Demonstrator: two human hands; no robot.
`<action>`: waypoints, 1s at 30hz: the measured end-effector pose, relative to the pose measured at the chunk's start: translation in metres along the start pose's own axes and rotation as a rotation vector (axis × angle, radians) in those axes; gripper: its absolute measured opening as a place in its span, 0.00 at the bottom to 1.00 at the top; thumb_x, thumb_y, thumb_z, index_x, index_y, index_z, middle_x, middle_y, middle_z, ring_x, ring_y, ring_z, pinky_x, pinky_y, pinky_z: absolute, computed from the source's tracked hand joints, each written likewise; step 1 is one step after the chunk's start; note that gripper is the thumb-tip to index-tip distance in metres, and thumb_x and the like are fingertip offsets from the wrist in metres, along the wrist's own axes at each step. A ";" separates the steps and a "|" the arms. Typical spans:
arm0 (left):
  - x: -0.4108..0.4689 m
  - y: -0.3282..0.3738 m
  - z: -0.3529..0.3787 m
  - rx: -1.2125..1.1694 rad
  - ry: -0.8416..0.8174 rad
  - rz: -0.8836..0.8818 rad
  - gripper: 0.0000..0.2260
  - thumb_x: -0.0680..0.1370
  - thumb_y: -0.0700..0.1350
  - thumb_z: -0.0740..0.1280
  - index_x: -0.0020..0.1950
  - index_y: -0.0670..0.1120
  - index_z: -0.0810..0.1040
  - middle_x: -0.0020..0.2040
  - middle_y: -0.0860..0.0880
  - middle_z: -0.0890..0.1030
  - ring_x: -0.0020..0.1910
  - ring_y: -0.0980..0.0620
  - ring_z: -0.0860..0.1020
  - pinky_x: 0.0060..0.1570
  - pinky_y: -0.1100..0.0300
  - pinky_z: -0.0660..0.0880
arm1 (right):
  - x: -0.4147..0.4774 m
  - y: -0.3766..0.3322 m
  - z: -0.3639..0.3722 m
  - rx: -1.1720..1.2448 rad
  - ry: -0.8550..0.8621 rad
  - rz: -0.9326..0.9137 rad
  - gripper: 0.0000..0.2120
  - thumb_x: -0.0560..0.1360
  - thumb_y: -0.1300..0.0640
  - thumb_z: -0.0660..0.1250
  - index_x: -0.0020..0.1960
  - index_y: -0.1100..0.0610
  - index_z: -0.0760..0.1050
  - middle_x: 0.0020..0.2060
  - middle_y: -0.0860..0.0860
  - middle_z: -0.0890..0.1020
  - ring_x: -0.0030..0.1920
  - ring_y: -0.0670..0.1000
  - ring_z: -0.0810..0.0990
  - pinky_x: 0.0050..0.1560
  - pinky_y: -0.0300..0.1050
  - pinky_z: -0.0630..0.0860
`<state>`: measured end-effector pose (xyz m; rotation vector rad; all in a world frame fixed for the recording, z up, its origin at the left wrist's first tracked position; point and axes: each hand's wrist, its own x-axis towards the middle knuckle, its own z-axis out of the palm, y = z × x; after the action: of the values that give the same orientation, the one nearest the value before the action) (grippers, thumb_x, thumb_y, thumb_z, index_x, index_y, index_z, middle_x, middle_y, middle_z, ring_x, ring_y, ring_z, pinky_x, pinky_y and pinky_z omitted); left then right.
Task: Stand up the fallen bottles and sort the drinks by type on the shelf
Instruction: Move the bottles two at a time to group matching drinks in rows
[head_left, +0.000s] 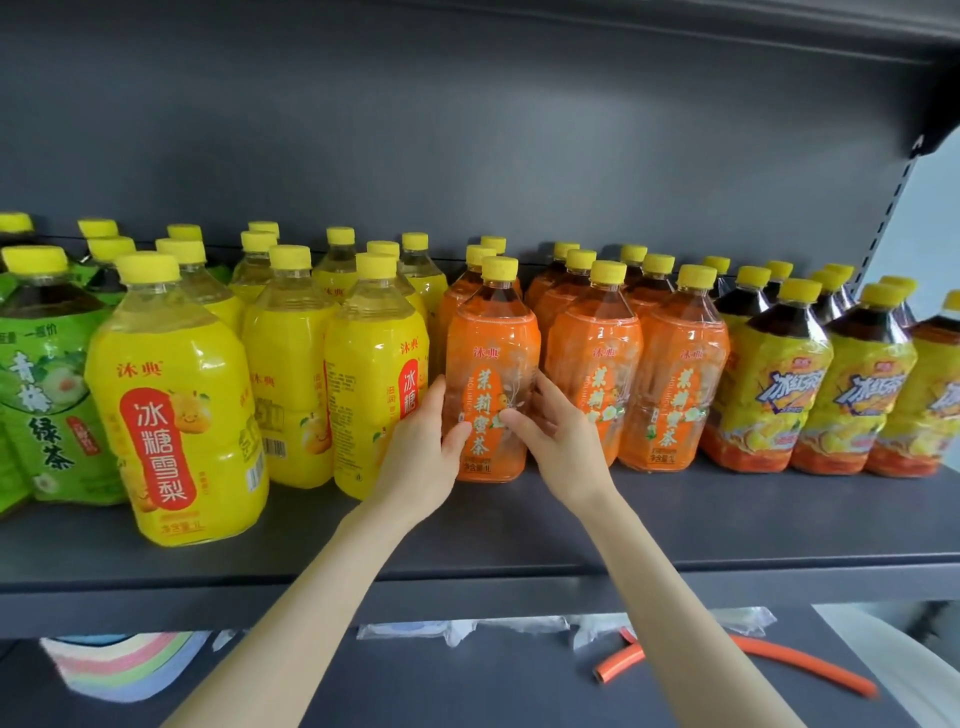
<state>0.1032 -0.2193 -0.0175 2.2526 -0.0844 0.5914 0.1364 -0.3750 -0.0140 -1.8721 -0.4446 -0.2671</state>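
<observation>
Orange bottle (491, 364) stands upright on the grey shelf (571, 530), at the front of the orange group and just beside the yellow bottles (176, 405). Left hand (421, 457) grips its left side, thumb across the label. Right hand (561, 441) grips its right side, thumb on the label front. Bottles in view stand upright in 4 groups: green bottles (47, 405) far left, yellow, orange, then dark tea bottles (774, 384) at right. An orange hose (779, 660) lies on the level below
</observation>
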 end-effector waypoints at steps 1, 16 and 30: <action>-0.002 0.004 -0.003 -0.063 -0.018 0.005 0.27 0.80 0.50 0.61 0.77 0.49 0.56 0.73 0.49 0.67 0.70 0.50 0.68 0.65 0.45 0.70 | -0.001 0.000 0.000 0.007 0.000 0.005 0.32 0.77 0.51 0.66 0.77 0.55 0.58 0.68 0.49 0.73 0.66 0.49 0.74 0.63 0.47 0.75; 0.146 0.104 -0.084 0.030 -0.237 -0.011 0.24 0.81 0.53 0.58 0.74 0.43 0.63 0.72 0.44 0.68 0.69 0.46 0.68 0.67 0.50 0.66 | -0.005 -0.003 0.006 -0.044 -0.001 0.043 0.37 0.74 0.54 0.70 0.77 0.51 0.54 0.70 0.48 0.70 0.68 0.50 0.71 0.67 0.51 0.72; 0.196 0.103 -0.087 0.216 -0.559 0.006 0.19 0.78 0.41 0.65 0.69 0.42 0.70 0.64 0.43 0.74 0.58 0.42 0.76 0.52 0.49 0.79 | 0.000 -0.007 0.008 -0.029 0.010 0.045 0.43 0.70 0.52 0.74 0.76 0.46 0.52 0.64 0.39 0.71 0.62 0.40 0.73 0.62 0.39 0.72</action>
<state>0.2182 -0.2030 0.1898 2.5690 -0.3185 -0.0454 0.1327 -0.3654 -0.0111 -1.9060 -0.3929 -0.2539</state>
